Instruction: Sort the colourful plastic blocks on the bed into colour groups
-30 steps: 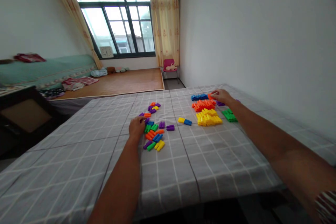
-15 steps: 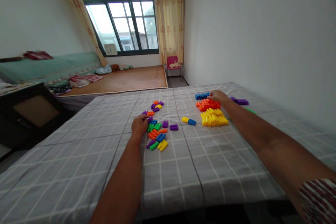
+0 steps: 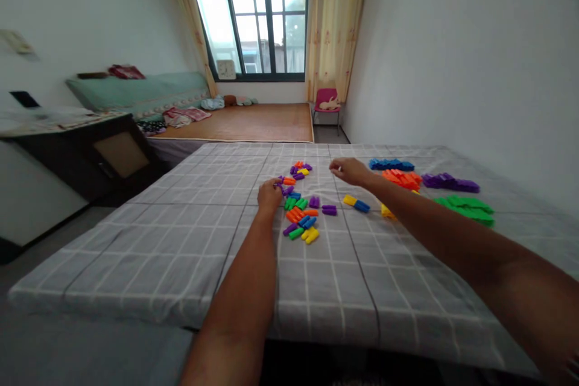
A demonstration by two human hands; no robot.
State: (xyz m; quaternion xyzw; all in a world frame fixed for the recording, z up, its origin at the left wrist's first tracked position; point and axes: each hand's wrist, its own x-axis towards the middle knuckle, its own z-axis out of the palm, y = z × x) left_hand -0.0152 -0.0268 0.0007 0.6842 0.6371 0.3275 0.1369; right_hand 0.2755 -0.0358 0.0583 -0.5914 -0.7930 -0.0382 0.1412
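Note:
My left hand (image 3: 270,194) rests on the cloth at the left edge of a chain of small plastic blocks, each like a pair of short rods. Its fingers are closed at a purple block (image 3: 287,190), and an orange block (image 3: 289,181) lies just beyond the fingertips. My right hand (image 3: 350,170) hovers over the cloth between that chain and the sorted piles, its fingers pinched together; what they hold, if anything, is too small to make out. Below it lies a joined yellow and blue pair (image 3: 356,203). Green blocks (image 3: 295,203) and orange blocks (image 3: 295,215) continue the chain nearer me.
Sorted piles stand at the right: blue (image 3: 391,164), orange (image 3: 401,180), purple (image 3: 450,183) and green (image 3: 465,208). My right forearm partly covers a yellow pile (image 3: 388,211). A grey checked cloth (image 3: 149,253) covers the table. A dark cabinet (image 3: 120,160) stands at the left.
My right hand has moved left, away from the blue and orange piles, towards the chain. My left hand stays at the purple block. The view has turned left.

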